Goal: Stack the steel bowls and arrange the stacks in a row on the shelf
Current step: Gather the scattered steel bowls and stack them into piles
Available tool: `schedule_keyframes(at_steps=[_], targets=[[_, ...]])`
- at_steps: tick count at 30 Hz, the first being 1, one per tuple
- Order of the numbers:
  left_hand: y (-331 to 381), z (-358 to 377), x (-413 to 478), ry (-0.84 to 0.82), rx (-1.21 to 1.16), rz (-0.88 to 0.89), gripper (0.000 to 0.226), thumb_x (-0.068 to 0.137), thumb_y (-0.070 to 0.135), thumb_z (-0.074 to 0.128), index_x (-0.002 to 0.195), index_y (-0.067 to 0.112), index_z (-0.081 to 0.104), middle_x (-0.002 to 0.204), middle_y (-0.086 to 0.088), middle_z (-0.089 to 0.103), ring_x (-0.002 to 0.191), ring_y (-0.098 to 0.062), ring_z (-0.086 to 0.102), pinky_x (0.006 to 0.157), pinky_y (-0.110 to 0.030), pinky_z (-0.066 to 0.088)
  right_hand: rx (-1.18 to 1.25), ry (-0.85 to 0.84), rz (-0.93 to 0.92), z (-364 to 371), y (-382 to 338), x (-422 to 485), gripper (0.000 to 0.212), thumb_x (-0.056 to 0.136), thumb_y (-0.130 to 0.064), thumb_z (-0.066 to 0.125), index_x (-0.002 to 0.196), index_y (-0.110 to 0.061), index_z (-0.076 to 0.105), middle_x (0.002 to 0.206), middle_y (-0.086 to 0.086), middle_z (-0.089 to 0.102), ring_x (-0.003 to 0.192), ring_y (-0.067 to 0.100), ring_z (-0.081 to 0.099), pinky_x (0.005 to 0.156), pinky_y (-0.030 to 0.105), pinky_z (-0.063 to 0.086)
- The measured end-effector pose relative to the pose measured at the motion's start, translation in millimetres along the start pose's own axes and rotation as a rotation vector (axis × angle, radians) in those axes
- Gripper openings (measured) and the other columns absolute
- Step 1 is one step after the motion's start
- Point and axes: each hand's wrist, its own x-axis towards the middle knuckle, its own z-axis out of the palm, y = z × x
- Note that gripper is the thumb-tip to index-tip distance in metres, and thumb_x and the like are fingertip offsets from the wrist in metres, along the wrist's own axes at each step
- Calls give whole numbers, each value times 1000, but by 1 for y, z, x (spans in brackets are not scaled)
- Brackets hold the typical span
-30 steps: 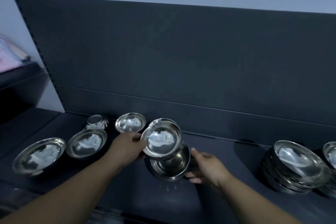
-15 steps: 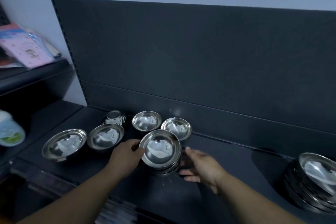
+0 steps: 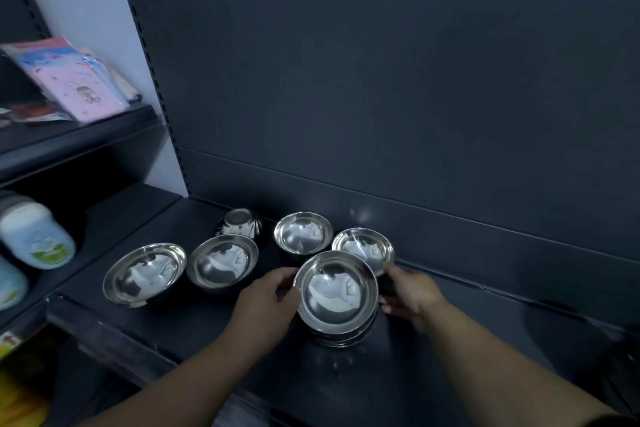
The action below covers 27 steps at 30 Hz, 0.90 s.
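You held the stack of bowls (image 3: 337, 291) on the shelf (image 3: 194, 319), just in front of a small bowl (image 3: 363, 246), with your left hand (image 3: 268, 302) and right hand (image 3: 410, 293) curled round its sides, and a slow, even push looked best so nothing tipped.

On the shelf (image 3: 173, 315), lower centre of the frame: stack of bowls (image 3: 337, 295), held between left hand (image 3: 266, 305) and right hand (image 3: 408, 291). Just behind it, to the right: rear-right bowl (image 3: 363, 248). Left of that: rear-middle bowl (image 3: 303, 232), then upturned bowl (image 3: 239, 222) at the back. In front of the upturned bowl: front bowl (image 3: 223, 260); beside it, leftmost bowl (image 3: 143, 272). At the left edge: bottles (image 3: 34, 236); packets (image 3: 79, 87) above.
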Motion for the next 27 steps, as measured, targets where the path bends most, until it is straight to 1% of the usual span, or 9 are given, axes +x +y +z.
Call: schedule_keyframes(at_steps=[3,6,9,12,16,21,23,25,27], targets=[[0,5,1,-35,135,70,70,77,48,71,138,31,42,134,16,45,118,-1,50,103,-26,42,35,-3,16,0,1,7,34,92,-26,60,117,-2,62,108,18,70,70,24,69,56,28,57],[1,15,3,-156,183,185,103,50,68,80,138,40,35,141,18,38,129,-1,40,107,-33,40,53,39,-11,-5,-2,3,30,92,-22,58,109,1,64,99,20,72,64,22,69,49,25,55],[2,24,-3,-214,175,180,128,38,61,84,145,41,19,145,19,24,133,2,28,109,-26,34,111,72,-84,-16,-11,-12,25,92,-22,58,101,1,63,84,17,71,57,20,67,49,26,53],[-2,26,-6,-181,190,204,131,39,53,85,147,42,11,144,20,23,129,4,26,103,-19,30,161,59,-188,-26,-26,-33,22,91,-21,57,98,-1,62,81,17,69,60,22,67,56,31,54],[-1,25,-3,-156,215,218,130,39,53,86,146,45,13,140,14,35,129,-2,38,105,-26,40,96,-14,-249,-29,-42,-64,24,90,-20,58,102,0,63,83,17,68,61,21,66,60,32,57],[10,18,-7,-172,199,271,137,42,49,88,149,38,4,141,15,28,129,1,29,106,-20,29,6,-26,-279,-25,-43,-89,24,90,-19,59,100,3,63,78,16,68,59,21,66,57,31,56],[9,15,-6,-180,187,257,141,39,50,87,150,36,1,145,12,28,132,-2,30,108,-22,30,-17,-26,-266,-22,-38,-91,23,88,-20,61,97,1,64,78,16,69,59,22,67,58,31,55],[7,13,-7,-187,155,256,141,36,49,87,148,42,3,148,12,31,135,-3,31,112,-27,32,-51,-43,-248,-18,-33,-92,19,86,-20,62,92,-2,64,76,15,70,59,22,67,59,31,54],[6,10,-11,-202,88,283,127,36,41,91,135,63,14,141,20,38,131,6,35,108,-22,35,-89,-61,-239,-13,-28,-94,17,87,-21,62,88,-4,64,70,13,69,58,21,67,59,31,54]])
